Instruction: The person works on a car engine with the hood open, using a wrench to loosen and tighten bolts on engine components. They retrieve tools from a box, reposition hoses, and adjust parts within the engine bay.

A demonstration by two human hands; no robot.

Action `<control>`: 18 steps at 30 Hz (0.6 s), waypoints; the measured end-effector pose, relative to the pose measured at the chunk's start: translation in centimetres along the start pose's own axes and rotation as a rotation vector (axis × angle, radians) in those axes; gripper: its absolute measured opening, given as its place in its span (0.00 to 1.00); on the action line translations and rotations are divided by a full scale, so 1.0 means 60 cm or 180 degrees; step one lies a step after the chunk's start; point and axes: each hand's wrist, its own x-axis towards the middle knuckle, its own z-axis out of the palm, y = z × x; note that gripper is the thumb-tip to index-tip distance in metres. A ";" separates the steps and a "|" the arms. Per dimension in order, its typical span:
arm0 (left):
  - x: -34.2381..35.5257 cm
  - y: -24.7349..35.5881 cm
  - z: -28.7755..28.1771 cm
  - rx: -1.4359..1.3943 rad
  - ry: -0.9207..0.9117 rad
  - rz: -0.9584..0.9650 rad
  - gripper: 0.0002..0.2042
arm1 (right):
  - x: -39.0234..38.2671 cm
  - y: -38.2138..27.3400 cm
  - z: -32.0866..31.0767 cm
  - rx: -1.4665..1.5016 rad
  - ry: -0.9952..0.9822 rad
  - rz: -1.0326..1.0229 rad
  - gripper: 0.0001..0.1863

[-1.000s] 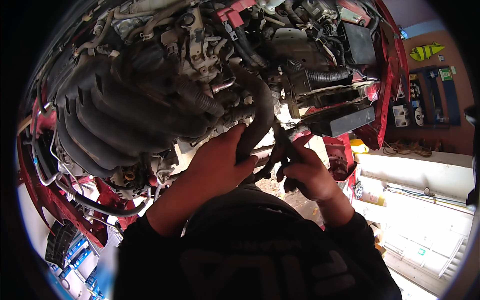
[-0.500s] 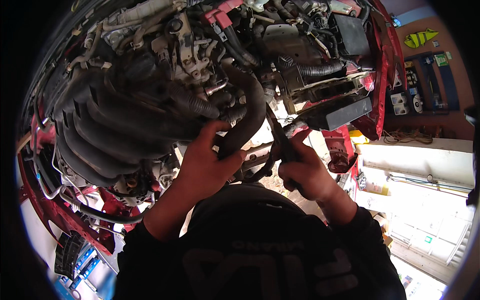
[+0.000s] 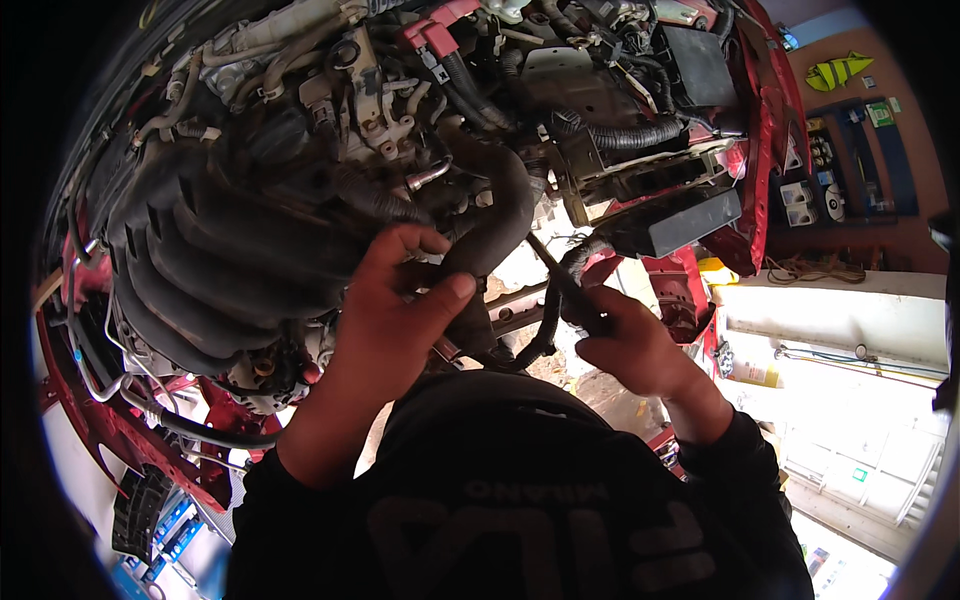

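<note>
A thick, curved black rubber hose [image 3: 510, 200] runs down through the engine bay. My left hand [image 3: 385, 315] is at its lower stretch, with the thumb lying over the hose and the index finger bent to its left. Thumb and index finger are apart, while the other fingers are largely hidden. My right hand [image 3: 640, 345] is closed around a dark hand tool [image 3: 575, 290] whose slim end points up and left, close to the hose's bend. Its exact kind is unclear.
A ribbed black engine cover [image 3: 230, 260] fills the left side. Red bodywork [image 3: 765, 150] borders the bay at right, near a black box [image 3: 690, 222]. Corrugated conduit [image 3: 640, 135] crosses the far side. Beyond stands a white ledge [image 3: 830, 325].
My left hand has shifted slightly left and its thumb and index finger have spread. My right hand has moved a little right and down, and the tool has tilted further left.
</note>
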 end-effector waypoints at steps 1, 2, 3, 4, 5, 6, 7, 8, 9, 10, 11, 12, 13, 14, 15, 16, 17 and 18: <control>0.002 0.006 -0.005 -0.0028 -0.0016 -0.0072 0.19 | -0.001 0.000 0.002 -0.0319 0.0021 -0.0406 0.21; 0.004 0.011 -0.009 -0.0081 0.0002 -0.0106 0.18 | -0.001 0.002 0.008 -0.0954 0.0261 -0.1076 0.21; 0.007 0.014 -0.009 -0.0098 0.0025 0.0012 0.17 | 0.000 0.003 0.014 -0.0887 0.0453 -0.1219 0.20; 0.009 0.019 -0.011 -0.0130 0.0067 0.0160 0.16 | 0.001 0.004 0.019 -0.0890 0.0407 -0.1545 0.19; 0.010 0.023 -0.012 -0.0158 0.0107 0.0311 0.16 | 0.003 0.005 0.026 -0.0635 0.0525 -0.1354 0.19; 0.013 0.027 -0.013 -0.0106 0.0082 0.0321 0.15 | 0.006 0.004 0.030 -0.0447 0.0559 -0.1208 0.18; 0.014 0.032 -0.016 -0.0054 0.0051 0.0331 0.15 | 0.008 0.004 0.038 -0.0178 0.0788 -0.1051 0.18; 0.015 0.034 -0.017 -0.0050 0.0034 0.0373 0.15 | 0.010 0.002 0.041 -0.0122 0.1185 -0.0364 0.18; 0.017 0.035 -0.015 -0.0039 0.0048 0.0380 0.15 | 0.010 0.001 0.050 -0.0520 0.1111 -0.0422 0.19; 0.018 0.036 -0.014 -0.0064 0.0065 0.0424 0.15 | 0.009 -0.001 0.054 -0.0882 0.1078 -0.0485 0.20; 0.020 0.036 -0.013 -0.0085 0.0081 0.0474 0.16 | 0.010 -0.002 0.056 -0.0976 0.0735 -0.0627 0.22; 0.021 0.036 -0.012 -0.0123 0.0056 0.0462 0.15 | 0.007 -0.003 0.061 -0.1091 0.0354 -0.0868 0.23; 0.020 0.037 -0.013 -0.0154 0.0025 0.0444 0.15 | 0.010 -0.004 0.060 -0.0934 0.0643 -0.1221 0.22; 0.021 0.037 -0.013 -0.0184 -0.0013 0.0421 0.15 | 0.007 -0.004 0.064 -0.0809 0.0740 -0.1499 0.21; 0.019 0.037 -0.014 -0.0098 -0.0019 0.0433 0.15 | 0.011 -0.003 0.061 -0.0588 0.1182 -0.0936 0.20; 0.019 0.038 -0.015 -0.0016 -0.0016 0.0445 0.15 | 0.009 -0.001 0.063 -0.0575 0.1583 -0.0847 0.18; 0.018 0.037 -0.015 0.0040 0.0025 0.0451 0.15 | 0.012 0.001 0.061 -0.0778 0.1779 -0.0975 0.16; 0.017 0.038 -0.016 0.0017 0.0023 0.0419 0.15 | 0.011 0.004 0.062 -0.0729 0.1404 -0.1171 0.16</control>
